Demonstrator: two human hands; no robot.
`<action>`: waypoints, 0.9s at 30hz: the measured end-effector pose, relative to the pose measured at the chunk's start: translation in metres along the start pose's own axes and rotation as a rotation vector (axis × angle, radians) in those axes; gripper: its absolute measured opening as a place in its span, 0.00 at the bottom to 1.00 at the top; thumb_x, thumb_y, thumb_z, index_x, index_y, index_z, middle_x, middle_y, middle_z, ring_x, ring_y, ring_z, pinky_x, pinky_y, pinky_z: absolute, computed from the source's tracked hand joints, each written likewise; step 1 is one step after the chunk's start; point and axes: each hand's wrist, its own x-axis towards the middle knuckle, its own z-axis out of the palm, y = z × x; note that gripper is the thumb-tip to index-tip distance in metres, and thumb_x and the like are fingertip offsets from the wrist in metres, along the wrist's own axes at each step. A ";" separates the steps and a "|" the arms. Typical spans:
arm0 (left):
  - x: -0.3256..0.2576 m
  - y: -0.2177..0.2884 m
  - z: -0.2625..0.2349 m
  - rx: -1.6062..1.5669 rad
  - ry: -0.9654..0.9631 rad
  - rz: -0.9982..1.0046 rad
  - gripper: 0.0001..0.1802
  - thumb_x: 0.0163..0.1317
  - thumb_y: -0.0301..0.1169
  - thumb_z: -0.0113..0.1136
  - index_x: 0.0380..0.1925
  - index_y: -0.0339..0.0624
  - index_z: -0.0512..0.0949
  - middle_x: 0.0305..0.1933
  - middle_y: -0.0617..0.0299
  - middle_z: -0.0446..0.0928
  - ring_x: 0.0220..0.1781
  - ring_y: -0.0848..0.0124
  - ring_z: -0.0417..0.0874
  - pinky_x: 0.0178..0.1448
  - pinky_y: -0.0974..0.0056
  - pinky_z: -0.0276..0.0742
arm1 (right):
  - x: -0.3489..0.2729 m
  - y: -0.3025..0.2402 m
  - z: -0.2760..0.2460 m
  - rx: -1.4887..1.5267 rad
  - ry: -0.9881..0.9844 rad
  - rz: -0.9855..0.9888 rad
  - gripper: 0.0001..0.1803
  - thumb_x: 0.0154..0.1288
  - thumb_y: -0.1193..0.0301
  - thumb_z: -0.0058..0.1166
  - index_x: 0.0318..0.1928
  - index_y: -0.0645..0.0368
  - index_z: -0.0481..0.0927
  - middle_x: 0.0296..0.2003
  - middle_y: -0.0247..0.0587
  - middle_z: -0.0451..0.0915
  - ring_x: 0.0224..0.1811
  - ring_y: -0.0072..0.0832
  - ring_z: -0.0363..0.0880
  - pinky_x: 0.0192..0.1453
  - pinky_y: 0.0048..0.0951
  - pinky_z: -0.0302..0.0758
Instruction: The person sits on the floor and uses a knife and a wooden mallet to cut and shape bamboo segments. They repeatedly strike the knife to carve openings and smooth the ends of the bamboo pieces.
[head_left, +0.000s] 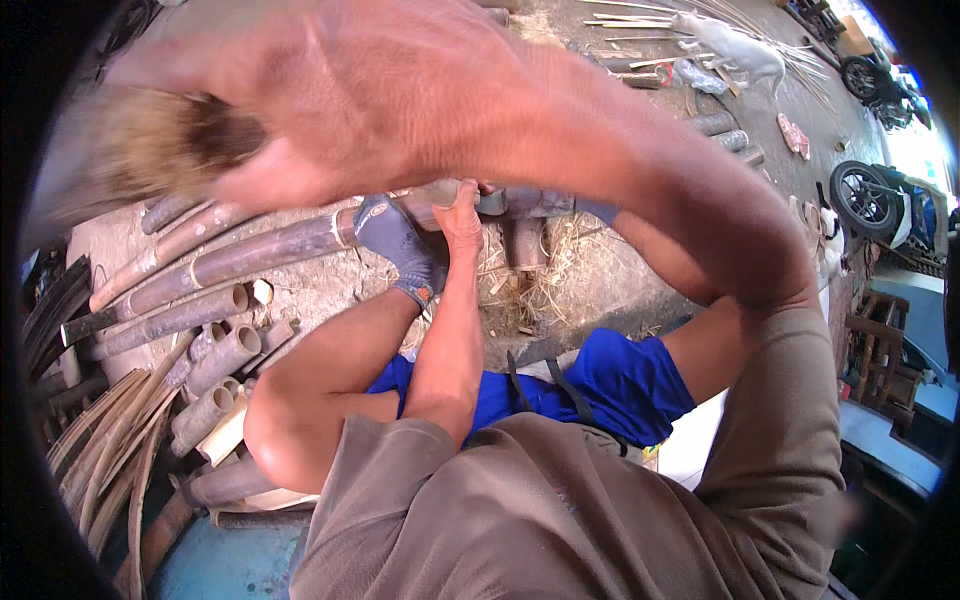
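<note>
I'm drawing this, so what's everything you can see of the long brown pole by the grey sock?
The long brown pole, probably bamboo, is round and scuffed, with pale rings and a blackish left end. It slants up rightward in the picture. The grey sock overlaps it, seemingly touching; beyond, it's unclear.

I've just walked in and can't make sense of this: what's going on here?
A seated person raises the right hand across the view, gripping a blurred brown object, too smeared to identify. The left hand is low, beside a long, round, brown pole; what it grips is mostly hidden. A foot in a dark grey-blue sock is on the pole. Hollow, grey-brown cut tubes lie to the left.
</note>
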 end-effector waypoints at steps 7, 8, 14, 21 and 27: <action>0.018 -0.003 0.002 0.046 0.014 0.063 0.32 0.70 0.37 0.63 0.68 0.31 0.70 0.71 0.52 0.73 0.71 0.62 0.72 0.77 0.54 0.64 | -0.085 0.063 0.010 -0.308 -0.609 -0.010 0.39 0.61 0.51 0.66 0.72 0.40 0.71 0.18 0.45 0.79 0.22 0.44 0.84 0.23 0.46 0.77; 0.000 -0.003 -0.002 0.064 0.021 0.004 0.30 0.69 0.36 0.64 0.67 0.31 0.71 0.71 0.52 0.73 0.71 0.62 0.72 0.77 0.54 0.63 | -0.072 0.050 0.011 -0.293 -0.542 -0.009 0.39 0.61 0.52 0.66 0.73 0.40 0.70 0.18 0.44 0.79 0.22 0.44 0.84 0.22 0.45 0.77; 0.006 -0.085 -0.077 0.290 0.019 0.065 0.32 0.74 0.40 0.59 0.72 0.34 0.67 0.72 0.54 0.71 0.71 0.63 0.72 0.76 0.54 0.67 | -0.023 -0.012 0.005 -0.031 -0.112 -0.024 0.37 0.61 0.55 0.64 0.71 0.39 0.69 0.26 0.47 0.84 0.29 0.45 0.88 0.30 0.49 0.81; -0.021 0.026 0.033 -0.157 0.178 -0.188 0.13 0.66 0.32 0.60 0.46 0.36 0.83 0.44 0.58 0.86 0.42 0.67 0.86 0.54 0.60 0.81 | -0.137 0.043 -0.049 -0.217 -0.726 0.478 0.43 0.63 0.54 0.64 0.77 0.45 0.66 0.33 0.52 0.88 0.36 0.51 0.89 0.40 0.49 0.83; -0.043 0.014 0.078 0.298 -0.049 0.109 0.17 0.53 0.26 0.77 0.42 0.40 0.82 0.41 0.63 0.85 0.42 0.75 0.83 0.48 0.63 0.81 | -0.202 0.012 -0.100 0.121 -0.157 0.896 0.48 0.64 0.65 0.67 0.81 0.54 0.59 0.56 0.61 0.85 0.58 0.46 0.87 0.65 0.40 0.79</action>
